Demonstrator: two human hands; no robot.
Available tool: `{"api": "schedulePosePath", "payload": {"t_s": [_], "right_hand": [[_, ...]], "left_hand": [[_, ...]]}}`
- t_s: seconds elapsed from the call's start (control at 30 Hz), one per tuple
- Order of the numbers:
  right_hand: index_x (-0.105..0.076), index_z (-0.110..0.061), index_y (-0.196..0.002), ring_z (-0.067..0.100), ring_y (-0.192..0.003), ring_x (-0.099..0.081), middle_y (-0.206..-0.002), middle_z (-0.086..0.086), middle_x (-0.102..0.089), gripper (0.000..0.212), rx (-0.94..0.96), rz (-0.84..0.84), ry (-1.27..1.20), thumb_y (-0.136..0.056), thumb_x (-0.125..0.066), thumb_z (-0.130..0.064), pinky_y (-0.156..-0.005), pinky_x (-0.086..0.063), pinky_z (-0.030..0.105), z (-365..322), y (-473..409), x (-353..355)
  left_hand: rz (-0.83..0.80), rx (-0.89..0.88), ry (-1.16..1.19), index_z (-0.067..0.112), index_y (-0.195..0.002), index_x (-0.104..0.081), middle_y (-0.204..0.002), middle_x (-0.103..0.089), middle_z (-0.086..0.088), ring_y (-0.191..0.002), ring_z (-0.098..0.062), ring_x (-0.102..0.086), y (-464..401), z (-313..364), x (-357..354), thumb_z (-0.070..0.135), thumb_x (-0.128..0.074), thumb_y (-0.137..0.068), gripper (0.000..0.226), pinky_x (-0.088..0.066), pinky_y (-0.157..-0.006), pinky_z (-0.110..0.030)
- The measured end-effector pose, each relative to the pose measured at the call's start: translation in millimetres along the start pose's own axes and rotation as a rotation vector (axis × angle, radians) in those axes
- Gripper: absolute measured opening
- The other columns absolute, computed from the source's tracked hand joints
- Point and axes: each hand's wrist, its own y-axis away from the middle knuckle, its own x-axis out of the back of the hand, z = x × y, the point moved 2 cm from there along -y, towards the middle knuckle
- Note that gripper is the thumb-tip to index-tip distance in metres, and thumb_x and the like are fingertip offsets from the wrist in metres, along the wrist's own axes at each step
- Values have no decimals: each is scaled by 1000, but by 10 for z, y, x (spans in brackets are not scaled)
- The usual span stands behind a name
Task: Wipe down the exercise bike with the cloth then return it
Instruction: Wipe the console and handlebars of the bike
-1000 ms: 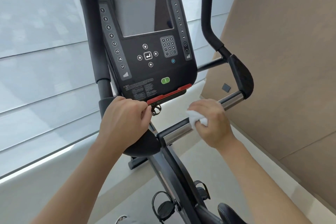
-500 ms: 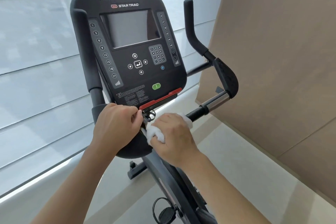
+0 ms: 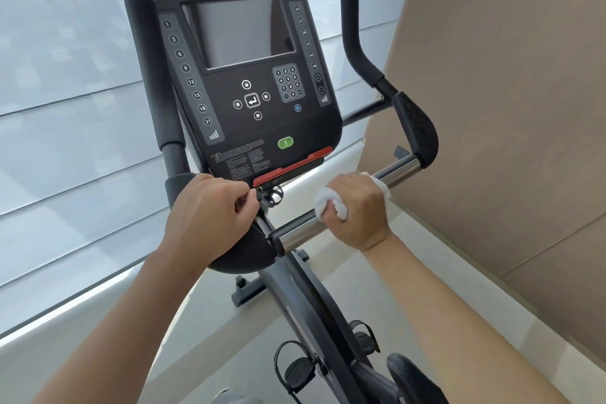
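Note:
The black exercise bike stands in front of me, its console (image 3: 242,75) facing up at me. My right hand (image 3: 357,210) grips a crumpled white cloth (image 3: 328,202) wrapped round the chrome right handlebar (image 3: 396,172), about halfway along the bar. The cloth shows on both sides of my fist. My left hand (image 3: 210,210) is curled over the black left handlebar pad (image 3: 249,251), just below the console's red lower edge; its fingertips are hidden from me.
A window with pale blinds (image 3: 65,108) runs along the left. A brown wall panel (image 3: 508,92) stands close on the right. Pedals (image 3: 296,367) and the saddle's front (image 3: 413,377) show below, over a light floor.
My right hand has slid the cloth back outward along the chrome bar, away from the centre stem where it was half a second ago. The left hand has stayed on its pad.

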Motion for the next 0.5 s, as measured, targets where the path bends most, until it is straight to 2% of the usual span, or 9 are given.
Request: {"api": "schedulePosePath", "payload": {"t_s": [0.1,0.17,0.23,0.37,0.43,0.5], "right_hand": [[-72,-8,-75,21,-64,-61,-70,9,-66,42,22,30,98,-97,-50,-36,-62,-55,36,388,-96,136],[-69,-9,-70,20,-61,-58,-67,8,-64,40,5,27,122,-96,-51,-34,-60,-53,35,452,-137,139],[-66,-10,-66,19,-59,-54,-63,5,-60,35,-93,59,120,-94,-55,-28,-59,-51,34,379,-122,104],[-63,-14,-67,14,-61,-50,-65,-1,-58,33,-223,75,114,-95,-57,-30,-63,-48,30,97,-75,70],[-64,-17,-71,12,-65,-52,-68,-4,-60,29,-241,40,105,-95,-58,-32,-67,-52,32,-87,-26,17],[-64,-20,-77,11,-72,-53,-74,-5,-62,23,-261,37,81,-94,-59,-34,-75,-52,30,-260,61,-63]], "left_hand": [[-3,16,6,15,-55,-48,-45,-46,3,-46,-24,-51,-6,-13,0,27,-54,-101,48,-42,-74,-31],[13,16,-6,17,-54,-44,-44,-42,3,-45,-24,-48,-5,1,8,28,-54,-100,48,-35,-68,-27],[14,19,-33,19,-53,-39,-42,-38,4,-43,-24,-46,-19,32,11,26,-57,-98,49,-32,-66,-27],[-35,31,-121,20,-51,-42,-42,-40,6,-41,-17,-44,-52,80,8,26,-58,-99,51,-49,-75,-37],[-73,53,-178,19,-52,-46,-42,-43,6,-42,-11,-46,-55,180,-48,29,-50,-101,51,-46,-81,-39],[-112,53,-233,17,-52,-48,-42,-46,6,-44,-8,-45,-16,340,-151,36,-42,-103,55,-36,-80,-36]]}}
